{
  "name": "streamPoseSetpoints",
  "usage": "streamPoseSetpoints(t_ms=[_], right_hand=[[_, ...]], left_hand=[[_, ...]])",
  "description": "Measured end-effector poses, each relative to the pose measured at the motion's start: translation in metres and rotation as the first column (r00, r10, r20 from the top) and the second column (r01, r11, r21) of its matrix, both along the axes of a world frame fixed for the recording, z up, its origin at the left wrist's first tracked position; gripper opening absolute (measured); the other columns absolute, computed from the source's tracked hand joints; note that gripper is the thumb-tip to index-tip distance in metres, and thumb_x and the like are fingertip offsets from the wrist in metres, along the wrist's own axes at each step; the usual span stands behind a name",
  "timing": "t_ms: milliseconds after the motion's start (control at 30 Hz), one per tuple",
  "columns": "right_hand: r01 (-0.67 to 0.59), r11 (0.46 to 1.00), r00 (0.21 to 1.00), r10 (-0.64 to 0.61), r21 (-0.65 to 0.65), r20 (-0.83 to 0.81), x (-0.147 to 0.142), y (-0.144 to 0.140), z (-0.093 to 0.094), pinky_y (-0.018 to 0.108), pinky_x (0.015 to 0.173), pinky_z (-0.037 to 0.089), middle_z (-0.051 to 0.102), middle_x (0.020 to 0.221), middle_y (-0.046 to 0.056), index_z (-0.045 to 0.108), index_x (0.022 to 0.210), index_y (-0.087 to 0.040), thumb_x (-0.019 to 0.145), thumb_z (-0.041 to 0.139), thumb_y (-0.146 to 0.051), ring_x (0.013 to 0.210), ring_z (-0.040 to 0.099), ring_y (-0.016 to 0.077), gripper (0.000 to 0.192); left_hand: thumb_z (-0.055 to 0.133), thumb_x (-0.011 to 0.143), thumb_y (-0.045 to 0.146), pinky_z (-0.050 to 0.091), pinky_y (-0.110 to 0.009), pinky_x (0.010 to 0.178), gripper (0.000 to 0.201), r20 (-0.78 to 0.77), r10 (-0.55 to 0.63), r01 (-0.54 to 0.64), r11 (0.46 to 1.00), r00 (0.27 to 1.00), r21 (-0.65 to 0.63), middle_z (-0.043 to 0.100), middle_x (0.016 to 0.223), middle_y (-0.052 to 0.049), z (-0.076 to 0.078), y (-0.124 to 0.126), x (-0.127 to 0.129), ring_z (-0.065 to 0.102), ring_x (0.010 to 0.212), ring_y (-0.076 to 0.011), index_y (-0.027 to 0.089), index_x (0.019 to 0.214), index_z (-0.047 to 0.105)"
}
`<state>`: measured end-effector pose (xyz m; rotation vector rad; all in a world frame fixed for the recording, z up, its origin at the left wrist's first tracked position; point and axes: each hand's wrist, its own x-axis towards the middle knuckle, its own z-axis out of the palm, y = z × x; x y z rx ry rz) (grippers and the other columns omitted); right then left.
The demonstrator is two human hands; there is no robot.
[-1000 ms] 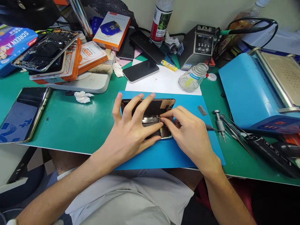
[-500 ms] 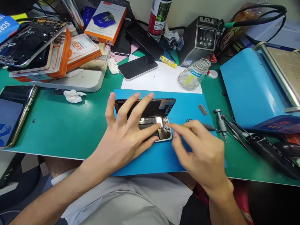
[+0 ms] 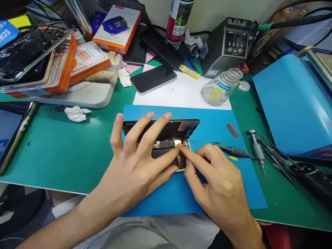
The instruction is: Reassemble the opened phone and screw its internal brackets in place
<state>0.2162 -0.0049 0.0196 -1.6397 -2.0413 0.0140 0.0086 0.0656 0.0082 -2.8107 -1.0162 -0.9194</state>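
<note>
An opened phone lies on a blue mat; its bottom housing [image 3: 166, 152] shows the battery and circuit parts, and its screen [image 3: 168, 129] stands tilted up along the far side. Over the left part of the phone spreads my left hand [image 3: 135, 162], thumb at the near edge and index fingertip on the inner parts. The other fingers stretch up in front of the screen. My right hand [image 3: 218, 180] is curled at the right end, its index fingertip pressing inside beside the left index, its thumb by the housing's edge. The fingertips hide the spot they touch.
Right of my hands lie a screwdriver [image 3: 232, 151], a grey precision driver [image 3: 256, 148], tweezers [image 3: 271, 152] and a black tool [image 3: 311, 180]. Behind the blue mat [image 3: 160, 200] stand a glass jar [image 3: 220, 88] and a soldering station [image 3: 225, 48]. Boxes [image 3: 88, 60] pile at left.
The view has shifted, so the bench sits lower in the picture. My right index fingertip has moved left across the inner parts, now meeting my left index fingertip.
</note>
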Motion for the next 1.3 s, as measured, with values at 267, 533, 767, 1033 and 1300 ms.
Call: streamPoseSetpoints(t_ms=[267, 533, 767, 1033, 1300], right_hand=[[0.034, 0.992, 0.995, -0.044, -0.119, -0.085, 0.002, -0.002, 0.008, 0.029, 0.073, 0.050, 0.060, 0.095, 0.004, 0.075, 0.136, -0.019, 0.109, 0.054, -0.014, 0.086, 0.060, 0.0132, 0.035], [0.396, 0.913, 0.851, -0.405, 0.098, 0.335, 0.071, -0.023, 0.022, 0.028, 0.063, 0.049, 0.070, 0.134, 0.006, 0.072, 0.144, -0.026, 0.113, 0.055, -0.035, 0.106, 0.073, 0.0180, 0.036], [0.258, 0.966, 0.925, -0.242, -0.017, 0.292, 0.106, -0.038, 0.021, 0.034, 0.095, 0.060, 0.077, 0.127, -0.001, 0.078, 0.129, -0.033, 0.113, 0.055, -0.047, 0.113, 0.075, 0.0192, 0.031], [0.635, 0.773, 0.736, -0.603, -0.004, 0.308, 0.126, -0.038, 0.039, 0.034, 0.062, 0.046, 0.081, 0.098, 0.006, 0.081, 0.100, -0.023, 0.112, 0.050, -0.060, 0.076, 0.073, 0.0222, 0.049], [0.562, 0.820, 0.815, -0.526, -0.111, 0.242, 0.129, 0.005, 0.041, 0.031, 0.051, 0.023, 0.077, 0.083, 0.009, 0.081, 0.087, -0.024, 0.099, 0.058, -0.074, 0.055, 0.059, 0.0218, 0.057]], left_hand=[[0.072, 0.107, 0.042, 0.001, -0.068, 0.141, 0.024, 0.019, -0.021, 0.021, 1.000, 1.000, -0.013, 0.043, 0.179, -0.013, -0.003, -0.001, -0.001, 0.023, 0.173, -0.0306, 0.034, 0.128, 0.079], [0.074, 0.105, 0.046, 0.001, -0.064, 0.142, 0.024, 0.062, -0.008, 0.010, 0.999, 0.998, -0.036, 0.044, 0.178, -0.012, -0.005, 0.002, 0.004, 0.021, 0.175, -0.0289, 0.033, 0.124, 0.079], [0.073, 0.106, 0.045, 0.000, -0.062, 0.143, 0.025, 0.106, -0.023, 0.028, 0.998, 0.994, -0.047, 0.042, 0.181, -0.012, -0.007, 0.002, 0.003, 0.020, 0.175, -0.0290, 0.032, 0.125, 0.078], [0.072, 0.106, 0.041, 0.000, -0.064, 0.143, 0.021, 0.149, -0.052, 0.060, 0.997, 0.987, -0.050, 0.043, 0.180, -0.014, -0.006, 0.001, 0.003, 0.025, 0.174, -0.0333, 0.029, 0.122, 0.079], [0.076, 0.104, 0.043, 0.000, -0.062, 0.143, 0.023, 0.134, -0.038, 0.039, 0.999, 0.990, -0.003, 0.044, 0.178, -0.016, -0.007, 0.002, 0.004, 0.025, 0.173, -0.0313, 0.029, 0.122, 0.080]])
